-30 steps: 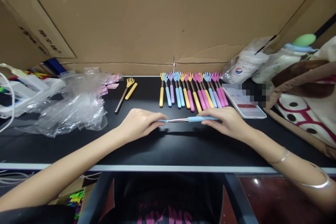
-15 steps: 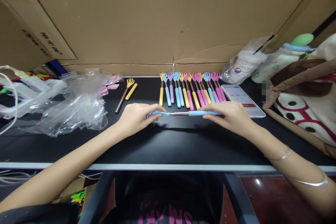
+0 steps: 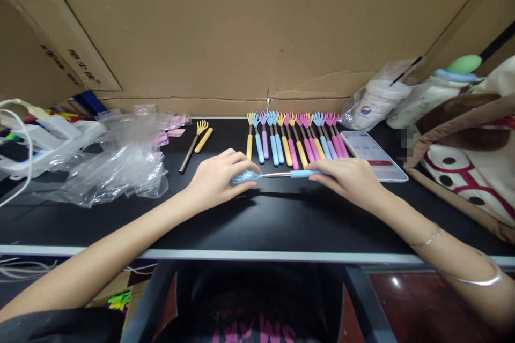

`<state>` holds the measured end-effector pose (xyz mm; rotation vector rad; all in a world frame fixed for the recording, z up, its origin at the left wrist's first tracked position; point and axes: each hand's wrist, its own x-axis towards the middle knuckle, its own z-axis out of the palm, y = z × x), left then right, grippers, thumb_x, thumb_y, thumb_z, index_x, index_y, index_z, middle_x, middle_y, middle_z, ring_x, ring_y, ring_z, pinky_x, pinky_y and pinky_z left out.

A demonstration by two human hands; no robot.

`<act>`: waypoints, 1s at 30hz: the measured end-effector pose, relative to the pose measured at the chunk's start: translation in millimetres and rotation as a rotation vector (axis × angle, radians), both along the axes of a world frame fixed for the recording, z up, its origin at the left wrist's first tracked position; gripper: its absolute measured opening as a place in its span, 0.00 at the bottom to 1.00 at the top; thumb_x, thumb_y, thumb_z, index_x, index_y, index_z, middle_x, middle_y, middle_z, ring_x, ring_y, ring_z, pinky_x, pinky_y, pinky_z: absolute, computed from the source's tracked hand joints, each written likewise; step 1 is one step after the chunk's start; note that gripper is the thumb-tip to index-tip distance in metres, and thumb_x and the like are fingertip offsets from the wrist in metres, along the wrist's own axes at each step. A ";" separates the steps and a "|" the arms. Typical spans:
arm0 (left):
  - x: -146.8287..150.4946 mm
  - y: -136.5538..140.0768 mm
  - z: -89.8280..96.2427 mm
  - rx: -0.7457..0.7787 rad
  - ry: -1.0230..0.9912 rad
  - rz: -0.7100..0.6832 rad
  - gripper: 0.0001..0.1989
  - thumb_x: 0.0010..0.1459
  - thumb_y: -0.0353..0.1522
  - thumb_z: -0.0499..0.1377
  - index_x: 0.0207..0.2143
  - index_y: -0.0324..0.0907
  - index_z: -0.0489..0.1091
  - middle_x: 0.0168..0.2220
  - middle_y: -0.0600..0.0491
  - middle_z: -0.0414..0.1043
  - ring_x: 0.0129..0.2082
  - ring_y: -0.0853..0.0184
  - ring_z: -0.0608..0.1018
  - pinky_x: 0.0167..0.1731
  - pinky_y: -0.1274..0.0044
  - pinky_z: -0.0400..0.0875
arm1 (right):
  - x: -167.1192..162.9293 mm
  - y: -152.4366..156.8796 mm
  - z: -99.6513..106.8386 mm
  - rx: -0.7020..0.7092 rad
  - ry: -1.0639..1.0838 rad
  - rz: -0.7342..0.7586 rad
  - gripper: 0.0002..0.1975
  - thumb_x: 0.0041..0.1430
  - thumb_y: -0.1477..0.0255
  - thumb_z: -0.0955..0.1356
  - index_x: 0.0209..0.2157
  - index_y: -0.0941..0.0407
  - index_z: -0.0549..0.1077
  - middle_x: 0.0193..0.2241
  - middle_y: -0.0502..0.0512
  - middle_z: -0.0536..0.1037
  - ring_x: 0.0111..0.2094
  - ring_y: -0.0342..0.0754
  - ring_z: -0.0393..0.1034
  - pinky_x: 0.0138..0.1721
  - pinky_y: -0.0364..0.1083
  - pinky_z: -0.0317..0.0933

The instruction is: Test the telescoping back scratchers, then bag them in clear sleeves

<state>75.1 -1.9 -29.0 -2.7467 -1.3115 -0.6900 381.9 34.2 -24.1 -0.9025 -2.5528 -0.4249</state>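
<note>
- Two bare hands hold one light-blue, claw-headed back scratcher point(image 3: 277, 174) with a silvery metal shaft at the centre of the frame. It is raised above the black tabletop point(image 3: 273, 225), its shadow lying apart below.
- Change within the last half second: the left hand point(image 3: 219, 179) has loosened from a flat pinch to a wider curl, and the light-blue pronged claw head point(image 3: 246, 176) shows more of its broad face. The right hand point(image 3: 352, 177) has barely shifted.
- Meaning for the work: the head appears to have been turned about its length – the right hand is judged the steadier support.
- Orientation: long axis nearly horizontal across the frame, roughly parallel to the front table edge. Claw head points left; smooth light-blue handle point(image 3: 303, 173) points right.
- Left hand state: part-way open, fingers above and thumb below, curled loosely round the claw head; exact finger contact is hidden.
- Right hand state: nearly closed, thumb and fingers pinching the handle – its far end is covered.
- Surroundings: a row of yellow, blue, purple and pink back scratchers point(image 3: 280, 151) lies behind the hands; left of centre, a yellow-clawed metal rod point(image 3: 190, 151) lies beside a loose yellow handle point(image 3: 204, 140).
</note>
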 end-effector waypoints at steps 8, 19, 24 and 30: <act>7.8 -4.1 -3.2 0.329 0.199 -0.096 0.11 0.67 0.37 0.49 0.39 0.43 0.70 0.27 0.56 0.74 0.27 0.69 0.75 0.27 0.76 0.58 | -19.7 -12.5 4.4 0.131 -0.082 0.060 0.18 0.67 0.60 0.59 0.36 0.54 0.75 0.27 0.51 0.81 0.24 0.44 0.72 0.27 0.44 0.55; 0.7 -11.5 17.5 0.567 0.312 -0.064 0.13 0.67 0.37 0.50 0.34 0.45 0.71 0.22 0.58 0.71 0.25 0.71 0.73 0.25 0.76 0.57 | -29.5 -19.6 16.4 0.269 -0.165 0.132 0.14 0.67 0.64 0.60 0.34 0.54 0.74 0.27 0.49 0.81 0.23 0.41 0.69 0.27 0.44 0.53; -43.1 -5.3 26.8 0.632 0.395 0.040 0.12 0.67 0.35 0.50 0.35 0.46 0.71 0.27 0.58 0.76 0.28 0.70 0.75 0.27 0.78 0.61 | 21.3 -5.9 29.1 0.448 -0.209 0.001 0.08 0.63 0.66 0.66 0.34 0.54 0.75 0.30 0.48 0.81 0.26 0.41 0.70 0.32 0.43 0.54; -119.4 -1.7 22.7 0.649 0.527 0.205 0.13 0.68 0.38 0.48 0.37 0.46 0.71 0.31 0.59 0.77 0.34 0.69 0.76 0.29 0.79 0.63 | 101.5 14.9 27.9 0.343 -0.245 -0.333 0.15 0.65 0.63 0.62 0.36 0.55 0.78 0.32 0.55 0.81 0.30 0.44 0.71 0.33 0.43 0.55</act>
